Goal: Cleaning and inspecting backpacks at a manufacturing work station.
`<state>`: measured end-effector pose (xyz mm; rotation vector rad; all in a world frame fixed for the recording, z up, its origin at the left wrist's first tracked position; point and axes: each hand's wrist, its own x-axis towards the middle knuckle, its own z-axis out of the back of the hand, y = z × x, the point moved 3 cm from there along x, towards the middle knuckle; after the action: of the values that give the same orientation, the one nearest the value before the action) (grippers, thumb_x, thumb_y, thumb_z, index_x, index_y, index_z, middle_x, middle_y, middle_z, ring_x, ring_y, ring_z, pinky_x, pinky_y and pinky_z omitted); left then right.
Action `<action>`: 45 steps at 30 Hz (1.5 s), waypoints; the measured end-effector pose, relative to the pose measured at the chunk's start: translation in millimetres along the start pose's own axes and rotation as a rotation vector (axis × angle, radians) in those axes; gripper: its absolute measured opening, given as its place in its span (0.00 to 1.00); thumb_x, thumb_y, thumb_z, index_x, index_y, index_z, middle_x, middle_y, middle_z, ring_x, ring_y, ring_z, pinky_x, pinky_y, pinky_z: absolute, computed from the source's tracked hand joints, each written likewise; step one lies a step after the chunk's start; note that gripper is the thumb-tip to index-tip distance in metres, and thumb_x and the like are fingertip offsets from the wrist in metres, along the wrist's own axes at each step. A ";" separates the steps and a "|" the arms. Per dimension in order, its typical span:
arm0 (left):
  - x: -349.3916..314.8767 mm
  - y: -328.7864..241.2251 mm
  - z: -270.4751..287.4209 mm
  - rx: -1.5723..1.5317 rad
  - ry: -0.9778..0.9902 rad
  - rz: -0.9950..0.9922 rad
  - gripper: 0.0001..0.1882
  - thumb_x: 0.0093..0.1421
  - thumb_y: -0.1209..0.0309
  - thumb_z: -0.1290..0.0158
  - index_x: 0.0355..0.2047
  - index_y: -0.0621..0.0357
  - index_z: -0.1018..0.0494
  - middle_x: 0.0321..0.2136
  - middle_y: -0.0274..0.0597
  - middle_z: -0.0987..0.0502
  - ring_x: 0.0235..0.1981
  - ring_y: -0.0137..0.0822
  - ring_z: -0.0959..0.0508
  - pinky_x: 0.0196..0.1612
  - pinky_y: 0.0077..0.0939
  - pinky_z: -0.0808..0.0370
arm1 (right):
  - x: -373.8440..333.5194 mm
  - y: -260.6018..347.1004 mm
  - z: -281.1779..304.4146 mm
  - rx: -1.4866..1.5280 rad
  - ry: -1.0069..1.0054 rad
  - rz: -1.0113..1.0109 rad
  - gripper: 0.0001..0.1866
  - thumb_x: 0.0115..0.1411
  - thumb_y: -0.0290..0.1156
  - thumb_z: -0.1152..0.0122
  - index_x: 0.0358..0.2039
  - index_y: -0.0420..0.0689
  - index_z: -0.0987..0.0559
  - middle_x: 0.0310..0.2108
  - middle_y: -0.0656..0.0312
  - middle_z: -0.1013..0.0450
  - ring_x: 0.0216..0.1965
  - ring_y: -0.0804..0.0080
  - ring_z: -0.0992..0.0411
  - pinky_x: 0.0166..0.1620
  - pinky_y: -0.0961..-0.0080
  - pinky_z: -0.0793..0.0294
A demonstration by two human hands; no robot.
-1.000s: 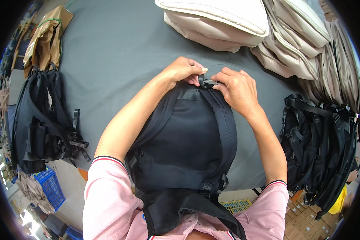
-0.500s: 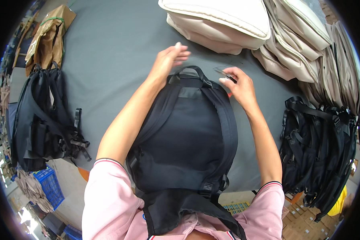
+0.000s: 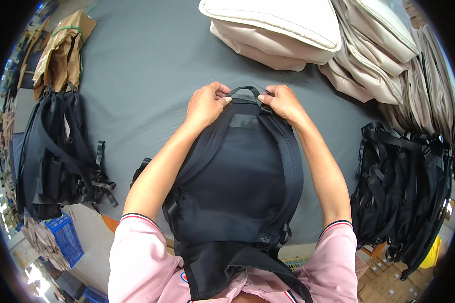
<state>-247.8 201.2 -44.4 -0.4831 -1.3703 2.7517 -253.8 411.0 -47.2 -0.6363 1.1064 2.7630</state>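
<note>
Black backpack [image 3: 245, 177], contents hidden, left hand [image 3: 206, 105], right hand [image 3: 282, 102] pinching handle [image 3: 245, 89]

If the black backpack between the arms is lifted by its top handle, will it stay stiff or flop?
The backpack would probably sag somewhat, since its fabric panel looks soft and gently dented. Its straps, thick and stitched, may bend less easily than the panel. Rolling seems unlikely if pushed, as it lies broad side down on the table.
</note>
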 end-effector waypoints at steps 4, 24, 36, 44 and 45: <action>-1.8 1.9 -1.2 -0.002 -0.067 0.017 0.09 0.54 0.71 0.44 0.37 0.58 0.24 0.31 0.40 0.19 0.37 0.38 0.20 0.40 0.32 0.26 | -14.9 -17.8 6.9 0.511 0.042 -0.138 0.06 0.56 0.26 0.46 0.26 0.41 0.22 0.19 0.71 0.33 0.20 0.83 0.40 0.25 0.82 0.41; 4.5 -13.4 -15.9 -0.554 0.390 -0.056 0.06 0.55 0.78 0.45 0.34 0.66 0.25 0.30 0.42 0.20 0.35 0.34 0.21 0.43 0.27 0.26 | 2.1 21.7 10.2 -0.100 -0.115 0.228 0.11 0.50 0.34 0.36 0.33 0.43 0.19 0.26 0.53 0.23 0.30 0.60 0.25 0.35 0.67 0.29; 10.2 -4.0 -8.6 -0.735 0.502 0.069 0.09 0.56 0.82 0.47 0.38 0.65 0.32 0.31 0.45 0.21 0.36 0.30 0.21 0.44 0.20 0.25 | -51.9 35.3 12.2 -0.151 -0.301 0.401 0.11 0.52 0.31 0.37 0.36 0.47 0.27 0.33 0.63 0.28 0.35 0.59 0.27 0.46 0.63 0.30; 11.5 -3.0 -11.9 -0.733 0.527 0.073 0.08 0.55 0.84 0.48 0.36 0.64 0.32 0.32 0.44 0.21 0.38 0.31 0.21 0.44 0.20 0.25 | -49.3 56.4 15.0 -0.473 -0.304 0.736 0.09 0.47 0.26 0.35 0.31 0.46 0.24 0.30 0.65 0.29 0.30 0.63 0.30 0.36 0.68 0.32; 12.0 -2.9 -12.3 -0.734 0.539 0.068 0.08 0.55 0.84 0.48 0.35 0.65 0.31 0.31 0.45 0.21 0.38 0.32 0.20 0.44 0.21 0.25 | -49.2 56.4 14.6 -0.475 -0.301 0.736 0.09 0.47 0.26 0.35 0.31 0.46 0.24 0.30 0.65 0.29 0.30 0.63 0.30 0.36 0.68 0.32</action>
<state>-255.9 214.4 -52.1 -1.1888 -2.1383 1.8272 -227.7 382.7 18.6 0.2405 0.7073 3.6181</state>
